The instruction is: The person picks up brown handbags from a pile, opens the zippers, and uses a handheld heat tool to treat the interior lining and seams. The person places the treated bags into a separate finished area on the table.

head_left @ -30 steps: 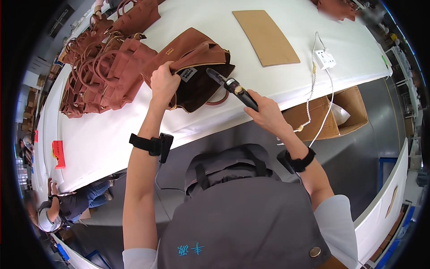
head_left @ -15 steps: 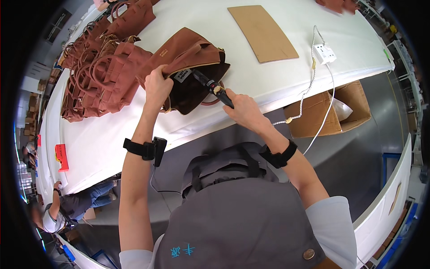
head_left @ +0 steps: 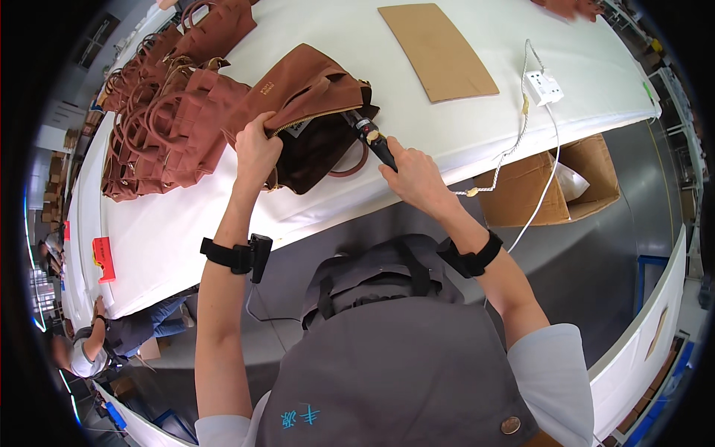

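Note:
A reddish-brown handbag (head_left: 304, 71) lies on the white table with its zipped mouth gaping toward me, showing a dark lining. My left hand (head_left: 257, 153) pinches the zipper edge at the left of the mouth and holds it up. A pale label (head_left: 296, 128) shows partly inside. In my right hand (head_left: 417, 177) is a black corded hand tool (head_left: 378, 145), gripped by its handle. Its far end is at the right side of the mouth, partly hidden by the bag. A brown handle loop (head_left: 361, 160) hangs below it.
More brown handbags (head_left: 171, 127) are piled at the left. A brown board (head_left: 439, 56) lies on the table (head_left: 186, 231). A braided cord runs to a white power socket (head_left: 545, 87). An opened cardboard box (head_left: 521, 190) stands beyond the table edge. Another person (head_left: 97, 339) is at the lower left.
My right hand has shifted a little right, drawing the tool's end from deep in the bag toward the right side of its mouth. My left hand keeps its hold, moving slightly left.

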A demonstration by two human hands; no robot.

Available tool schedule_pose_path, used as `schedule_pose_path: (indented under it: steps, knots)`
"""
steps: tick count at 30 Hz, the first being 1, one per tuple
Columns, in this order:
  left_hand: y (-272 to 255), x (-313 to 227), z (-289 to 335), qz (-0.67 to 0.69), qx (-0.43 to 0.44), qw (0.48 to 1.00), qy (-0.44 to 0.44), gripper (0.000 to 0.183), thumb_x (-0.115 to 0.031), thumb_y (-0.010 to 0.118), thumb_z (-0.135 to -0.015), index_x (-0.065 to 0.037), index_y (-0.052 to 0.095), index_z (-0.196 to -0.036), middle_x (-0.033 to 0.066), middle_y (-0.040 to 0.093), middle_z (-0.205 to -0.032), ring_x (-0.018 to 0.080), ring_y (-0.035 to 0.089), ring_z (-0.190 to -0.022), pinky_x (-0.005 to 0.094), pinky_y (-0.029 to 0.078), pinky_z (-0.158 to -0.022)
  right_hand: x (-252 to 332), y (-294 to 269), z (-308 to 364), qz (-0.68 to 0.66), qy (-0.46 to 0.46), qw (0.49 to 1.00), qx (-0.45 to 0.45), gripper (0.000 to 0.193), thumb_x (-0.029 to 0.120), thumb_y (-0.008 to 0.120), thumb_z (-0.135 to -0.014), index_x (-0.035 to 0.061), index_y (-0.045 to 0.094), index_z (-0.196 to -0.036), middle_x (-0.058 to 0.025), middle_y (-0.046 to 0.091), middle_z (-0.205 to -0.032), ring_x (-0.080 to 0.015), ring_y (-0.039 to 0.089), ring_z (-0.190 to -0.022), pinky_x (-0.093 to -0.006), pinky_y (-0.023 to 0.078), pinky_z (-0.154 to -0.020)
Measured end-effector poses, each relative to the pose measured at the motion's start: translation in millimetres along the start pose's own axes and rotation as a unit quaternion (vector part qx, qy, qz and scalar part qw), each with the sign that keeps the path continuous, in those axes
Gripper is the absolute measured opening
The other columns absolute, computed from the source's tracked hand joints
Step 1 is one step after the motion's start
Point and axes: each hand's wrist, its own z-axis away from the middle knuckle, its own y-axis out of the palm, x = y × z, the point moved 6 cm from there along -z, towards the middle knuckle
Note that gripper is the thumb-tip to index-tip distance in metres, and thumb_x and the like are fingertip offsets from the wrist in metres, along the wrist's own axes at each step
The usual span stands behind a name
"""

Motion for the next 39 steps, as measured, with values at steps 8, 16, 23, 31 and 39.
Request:
schedule_pose_path:
  steps: [8, 16, 23, 31, 39]
  knots:
    - [-2.3, -0.7, -0.9, 0.003, 0.009, 1.000, -0.017, 0.048, 0.002, 0.047, -0.065, -0.002, 0.063, -0.110, 0.0240, 0.065, -0.087, 0.0383, 0.063, -0.086, 0.0415, 0.047, -0.081, 9.9, -14.6, 2.5, -0.027, -0.020, 0.999, 0.000, 0.039, 0.021, 0.059, -0.082, -0.0005, 0.046, -0.112, -0.0246, 0.060, -0.071, -0.0440, 0.060, -0.070, -0.0505, 0.046, -0.064]
    - [-8.3, 3.1, -2.2, -0.004, 0.014, 1.000, -0.017, 0.048, 0.002, 0.048, -0.066, -0.003, 0.063, -0.111, 0.0234, 0.066, -0.086, 0.0369, 0.064, -0.083, 0.0405, 0.048, -0.078, 7.0, 9.4, -18.9, -0.013, 0.022, 1.000, -0.012, 0.033, 0.019, 0.059, -0.082, -0.0034, 0.047, -0.104, -0.0254, 0.060, -0.073, -0.0453, 0.061, -0.070, -0.0496, 0.050, -0.066]
    - [-5.3, -0.7, -0.1, 0.003, 0.005, 1.000, 0.004, 0.048, 0.003, 0.048, -0.065, -0.003, 0.064, -0.110, 0.0235, 0.065, -0.083, 0.0361, 0.064, -0.079, 0.0401, 0.048, -0.076, 46.2, 37.9, 22.0, -0.082, -0.047, 0.987, 0.128, 0.042, 0.020, 0.058, -0.083, -0.0006, 0.045, -0.117, -0.0271, 0.059, -0.073, -0.0461, 0.058, -0.075, -0.0511, 0.045, -0.070]
    - [-7.2, -7.9, 0.6, 0.017, 0.018, 1.000, -0.012, 0.046, 0.003, 0.048, -0.066, -0.002, 0.063, -0.109, 0.0233, 0.065, -0.082, 0.0356, 0.064, -0.078, 0.0390, 0.048, -0.075, 5.2, 16.0, -4.6, -0.043, 0.025, 0.999, -0.015, 0.041, 0.019, 0.059, -0.083, -0.0027, 0.045, -0.114, -0.0266, 0.059, -0.072, -0.0456, 0.058, -0.072, -0.0500, 0.045, -0.065]
    - [1.1, 7.2, 2.2, 0.009, -0.007, 1.000, 0.020, 0.051, 0.005, 0.043, -0.064, -0.004, 0.062, -0.110, 0.0217, 0.064, -0.080, 0.0316, 0.061, -0.068, 0.0338, 0.047, -0.067, 67.7, 52.4, 38.9, -0.088, -0.066, 0.982, 0.151, 0.046, 0.019, 0.056, -0.083, -0.0026, 0.042, -0.121, -0.0309, 0.057, -0.073, -0.0483, 0.057, -0.074, -0.0527, 0.045, -0.069]
